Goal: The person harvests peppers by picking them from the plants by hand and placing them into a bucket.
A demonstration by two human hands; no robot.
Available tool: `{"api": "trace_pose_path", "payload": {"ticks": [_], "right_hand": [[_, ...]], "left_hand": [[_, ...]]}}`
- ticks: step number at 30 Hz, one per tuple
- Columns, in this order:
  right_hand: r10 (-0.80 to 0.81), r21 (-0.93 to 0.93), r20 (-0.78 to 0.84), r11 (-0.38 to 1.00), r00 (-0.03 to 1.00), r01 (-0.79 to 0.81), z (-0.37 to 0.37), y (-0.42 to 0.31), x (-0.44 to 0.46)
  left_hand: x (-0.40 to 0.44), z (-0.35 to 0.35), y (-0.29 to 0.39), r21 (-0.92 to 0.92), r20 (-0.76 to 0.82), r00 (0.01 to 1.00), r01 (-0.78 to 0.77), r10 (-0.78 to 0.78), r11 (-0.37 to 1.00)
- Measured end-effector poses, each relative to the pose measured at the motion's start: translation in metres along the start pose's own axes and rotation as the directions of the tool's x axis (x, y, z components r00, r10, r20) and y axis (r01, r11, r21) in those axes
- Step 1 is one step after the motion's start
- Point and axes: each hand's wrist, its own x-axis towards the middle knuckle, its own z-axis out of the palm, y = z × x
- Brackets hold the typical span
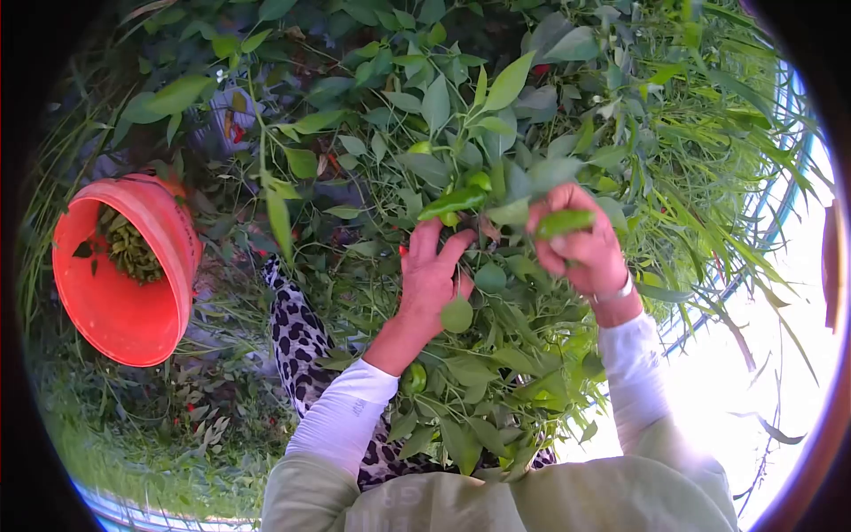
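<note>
My right hand (581, 244) is closed on a green chili pepper (566, 223), raised over the leaves and slightly blurred. Lower and to the left, my left hand (428, 279) reaches into the pepper plant (479, 355) with its fingers apart. Its fingertips are just below another green chili pepper (452, 204) hanging among the leaves; whether they touch it is hard to tell. A rounder green pepper (414, 378) hangs near my left wrist, partly behind foliage.
An orange-red bucket (128, 328) lies tilted at the left, with a heap of green peppers (131, 248) inside. Dense leafy plants surround my hands. Leopard-patterned cloth (297, 328) shows below my left arm. Tall grass (700, 168) and a bright pale strip (762, 355) are at the right.
</note>
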Motion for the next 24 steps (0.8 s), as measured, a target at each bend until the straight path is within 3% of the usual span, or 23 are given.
{"api": "trace_pose_path", "payload": {"ticks": [2, 6, 9, 11, 13, 15, 17, 18, 20, 21, 22, 24], "right_hand": [[-0.003, 0.044, 0.047, 0.999, 0.999, 0.001, 0.005, 0.008, -0.020], [0.236, -0.086, 0.174, 0.971, 0.956, -0.224, -0.015, 0.015, -0.078], [0.183, 0.020, 0.236, 0.981, 0.954, -0.193, -0.027, 0.009, -0.109], [0.088, -0.113, 0.201, 0.991, 0.976, -0.066, -0.020, -0.006, -0.113], [-0.126, -0.374, 0.181, 0.908, 0.975, 0.187, -0.024, -0.023, -0.084], [-0.224, -0.566, 0.075, 0.793, 0.972, 0.226, -0.015, -0.053, -0.057], [-0.430, -0.709, -0.146, 0.674, 0.891, 0.209, 0.021, -0.072, -0.035], [-0.432, -0.712, -0.153, 0.671, 0.889, 0.204, 0.023, -0.069, -0.028], [-0.176, -0.381, -0.160, 0.919, 0.971, 0.104, 0.021, -0.054, -0.022], [-0.052, -0.313, -0.097, 0.950, 0.994, 0.019, 0.025, -0.041, -0.024], [0.071, -0.250, -0.016, 0.966, 0.997, -0.072, 0.031, -0.024, -0.026], [0.216, -0.302, 0.009, 0.931, 0.976, -0.204, 0.039, 0.014, -0.027]], "left_hand": [[-0.002, 0.000, -0.001, 0.003, 0.011, 1.000, 0.005, -0.005, 1.000], [-0.004, 0.002, -0.010, 0.000, 0.021, 0.999, -0.049, 0.049, 0.999], [-0.005, 0.002, -0.009, -0.001, 0.032, 0.998, -0.057, 0.057, 0.998], [-0.003, -0.004, -0.002, 0.020, 0.072, 0.996, -0.047, 0.046, 0.999], [-0.005, 0.001, -0.004, 0.062, 0.084, 0.996, -0.039, 0.034, 0.997], [-0.007, 0.003, -0.006, 0.109, 0.094, 0.995, -0.033, 0.023, 0.994], [-0.006, 0.003, -0.008, 0.087, 0.109, 0.994, -0.013, 0.004, 0.996], [-0.005, 0.002, -0.009, 0.080, 0.115, 0.993, -0.018, 0.009, 0.997], [0.000, -0.004, -0.013, -0.348, 0.245, 0.969, 0.125, -0.038, 0.929], [0.002, -0.003, -0.019, -0.476, 0.267, 0.963, 0.108, 0.027, 0.873], [0.001, -0.007, -0.023, -0.473, 0.260, 0.965, 0.110, 0.020, 0.874], [0.005, -0.019, -0.017, -0.582, 0.407, 0.913, 0.277, -0.021, 0.765]]}}
